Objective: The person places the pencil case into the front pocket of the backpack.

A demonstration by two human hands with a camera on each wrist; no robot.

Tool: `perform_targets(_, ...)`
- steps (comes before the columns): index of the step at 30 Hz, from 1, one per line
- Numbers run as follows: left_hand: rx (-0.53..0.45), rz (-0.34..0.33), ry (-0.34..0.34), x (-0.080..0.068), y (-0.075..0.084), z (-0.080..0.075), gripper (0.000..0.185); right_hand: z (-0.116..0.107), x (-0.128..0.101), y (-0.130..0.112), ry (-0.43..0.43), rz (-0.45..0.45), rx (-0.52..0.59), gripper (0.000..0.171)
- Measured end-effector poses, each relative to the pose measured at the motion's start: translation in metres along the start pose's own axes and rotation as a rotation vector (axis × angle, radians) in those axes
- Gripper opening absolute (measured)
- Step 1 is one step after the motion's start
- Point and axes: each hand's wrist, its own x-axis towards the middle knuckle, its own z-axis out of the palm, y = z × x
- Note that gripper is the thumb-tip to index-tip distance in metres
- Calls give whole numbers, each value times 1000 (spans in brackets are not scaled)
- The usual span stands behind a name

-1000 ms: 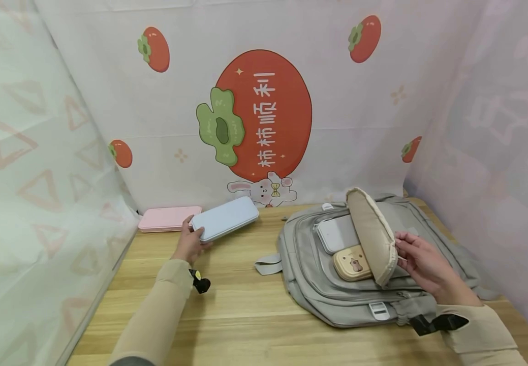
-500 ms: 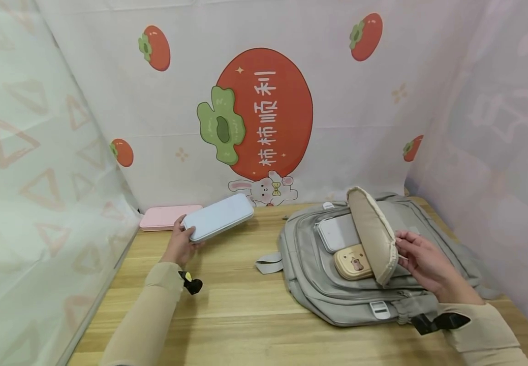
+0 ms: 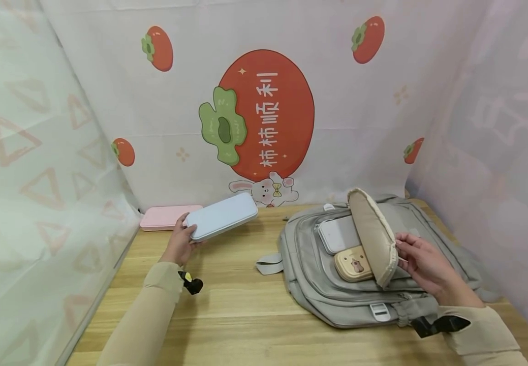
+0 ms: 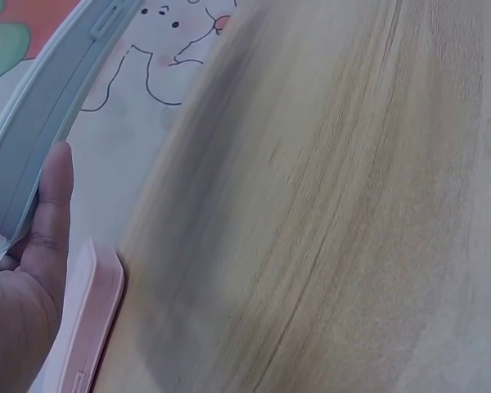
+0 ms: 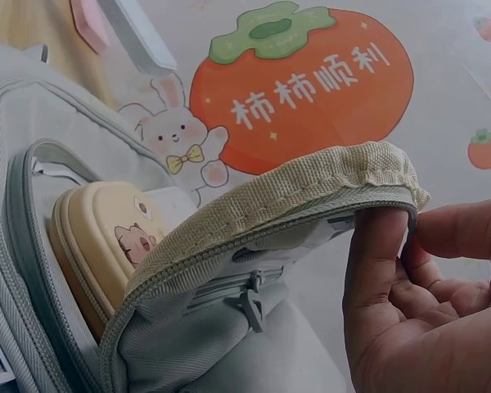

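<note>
My left hand (image 3: 180, 243) grips one end of a light blue flat case (image 3: 222, 216), thumb on top. The left wrist view shows the case (image 4: 45, 123) raised, with a shadow on the wood below it. On the right lies a grey backpack (image 3: 311, 300), its front pocket unzipped. My right hand (image 3: 426, 262) pinches the edge of the pocket flap (image 3: 371, 236) and holds it up. Inside the pocket sit a white case (image 3: 338, 234) and a yellow case (image 3: 353, 264) with a small animal picture.
A pink case (image 3: 167, 217) lies on the wooden table (image 3: 236, 325) at the back left, partly behind the left hand and blue case. A printed cloth (image 3: 177, 101) hangs along the back, with cloth on both sides. The backpack's loop strap (image 3: 269, 264) sticks out to the left.
My left hand and the blue case have shifted slightly left from a second ago. The right hand keeps holding the flap in the same place.
</note>
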Motion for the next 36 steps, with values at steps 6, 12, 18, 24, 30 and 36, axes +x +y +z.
perform_targets(6,12,8,-25,-3,2,3,63,-1,-1,2,-12,-16,25,30)
perform_targets(12,20,26,-61,-5,4,13,60,-2,-1,2,-15,-20,27,31)
perform_targets(18,18,38,-103,-6,3,24,59,-3,-1,2,-12,-21,33,31)
perform_targets(24,17,27,-112,-7,0,29,60,-4,-1,2,-17,-16,42,32)
perform_targets(30,24,22,-136,-7,-5,34,61,-4,-2,2,-24,-16,40,32)
perform_targets(36,48,33,-152,-9,-6,45,59,-5,-3,0,-16,-9,44,30)
